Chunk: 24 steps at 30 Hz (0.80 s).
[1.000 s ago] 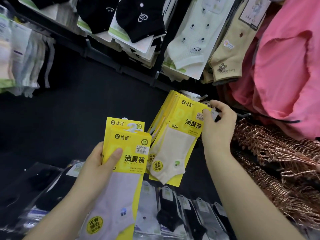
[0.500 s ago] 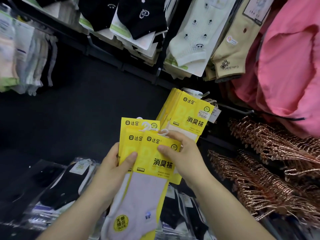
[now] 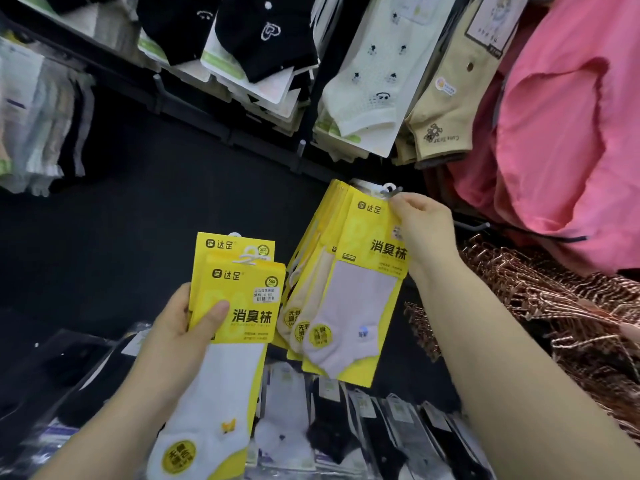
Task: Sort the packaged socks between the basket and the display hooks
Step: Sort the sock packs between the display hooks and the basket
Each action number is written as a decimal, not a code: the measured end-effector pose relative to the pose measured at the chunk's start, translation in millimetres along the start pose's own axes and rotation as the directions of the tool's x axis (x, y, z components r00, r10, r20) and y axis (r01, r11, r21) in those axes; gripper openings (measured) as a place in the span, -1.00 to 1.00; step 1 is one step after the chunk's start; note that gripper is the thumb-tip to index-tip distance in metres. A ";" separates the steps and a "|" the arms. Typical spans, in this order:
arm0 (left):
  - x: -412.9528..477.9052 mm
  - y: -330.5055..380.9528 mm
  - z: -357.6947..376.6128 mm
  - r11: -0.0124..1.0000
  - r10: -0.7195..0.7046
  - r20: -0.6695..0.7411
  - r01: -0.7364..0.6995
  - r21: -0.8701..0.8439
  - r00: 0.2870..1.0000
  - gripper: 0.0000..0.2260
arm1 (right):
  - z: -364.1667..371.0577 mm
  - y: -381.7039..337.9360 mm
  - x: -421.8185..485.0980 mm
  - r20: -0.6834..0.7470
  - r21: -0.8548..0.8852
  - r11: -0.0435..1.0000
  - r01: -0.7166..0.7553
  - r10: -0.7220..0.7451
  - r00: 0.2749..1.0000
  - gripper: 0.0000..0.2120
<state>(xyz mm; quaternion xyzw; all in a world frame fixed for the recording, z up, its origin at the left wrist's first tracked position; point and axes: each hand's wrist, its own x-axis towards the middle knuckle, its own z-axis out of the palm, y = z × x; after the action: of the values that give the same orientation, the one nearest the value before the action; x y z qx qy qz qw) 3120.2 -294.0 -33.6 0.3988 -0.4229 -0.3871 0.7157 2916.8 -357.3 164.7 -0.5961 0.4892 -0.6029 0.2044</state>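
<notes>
Hanging pack: your right hand point(image 3: 422, 220) pinches the yellow card pack of lilac socks point(image 3: 363, 299) by its top, just brought from your stack to the metal display hook point(image 3: 389, 190), centre frame.
Left stack: your left hand point(image 3: 183, 327) grips two yellow card packs point(image 3: 239, 306), lower left.
Meaning: two likely still to hang.

Soft, even light sits bright on my forearms point(image 3: 502, 358) and the yellow sock packs point(image 3: 239, 299); shadows faint; the black back panel point(image 3: 138, 220) reads dim; edges bow, the left margin smeared with blur.
</notes>
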 end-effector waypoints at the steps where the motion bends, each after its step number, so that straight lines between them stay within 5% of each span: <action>1: -0.1 -0.8 0.4 1.000 -0.006 -0.002 0.006 0.004 1.000 -0.88 | 2.2 -0.4 2.7 0.005 -0.022 1.000 -0.010 0.010 1.000 -0.82; 13: -7.8 0.9 13.5 0.998 -0.049 0.027 0.050 -0.030 0.998 -0.91 | 11.0 20.7 -6.6 -0.199 -0.006 0.995 0.096 -0.095 0.975 -0.96; 19: -7.9 1.7 13.6 0.998 -0.056 0.048 0.058 -0.036 0.997 -0.88 | 17.5 38.8 -16.5 -0.196 -0.127 0.992 -0.007 -0.019 0.980 -0.32; 24: -9.1 5.8 13.8 0.996 -0.054 0.072 0.059 -0.070 0.996 -0.88 | 26.2 49.7 -33.9 -0.042 -0.111 0.994 -0.023 0.019 0.999 -0.38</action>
<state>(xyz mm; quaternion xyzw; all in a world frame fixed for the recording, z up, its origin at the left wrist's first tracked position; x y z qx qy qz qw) 3105.8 -287.0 -26.6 0.3707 -0.4219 -0.4359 0.7033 2931.1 -360.0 100.8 -0.5891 0.5324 -0.5844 0.1671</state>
